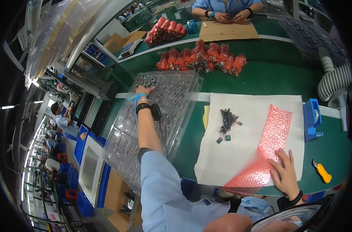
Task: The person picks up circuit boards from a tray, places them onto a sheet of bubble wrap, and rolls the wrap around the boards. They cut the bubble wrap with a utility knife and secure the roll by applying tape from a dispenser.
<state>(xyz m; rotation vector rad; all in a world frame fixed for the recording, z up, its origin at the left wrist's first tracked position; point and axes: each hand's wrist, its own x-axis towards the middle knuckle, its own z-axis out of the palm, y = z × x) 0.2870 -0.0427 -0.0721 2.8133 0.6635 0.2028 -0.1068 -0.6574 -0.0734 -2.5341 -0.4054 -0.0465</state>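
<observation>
My left hand (pixel 144 91) reaches over the far end of a clear plastic compartment tray (pixel 185 101). Its thumb stands apart from the fingers, which are at small dark electronic parts (pixel 149 82) lying there; the fingertips are partly hidden. With fingers spread, my right hand (pixel 285 173) rests on a strip of red bubble wrap (pixel 275 129). The strip's near end folds over to the left. Both lie on a white sheet (pixel 237 166). Left of the strip, a cluster of small black circuit boards with wires (pixel 227 123) lies on that sheet.
Several red-wrapped bundles (pixel 218 58) line the far side of the green table (pixel 276 73). A blue tape dispenser (pixel 311 120) and a yellow utility knife (pixel 322 172) sit at right, below a grey ribbed hose (pixel 334 83). A co-worker's hands (pixel 232 17) are over cardboard opposite.
</observation>
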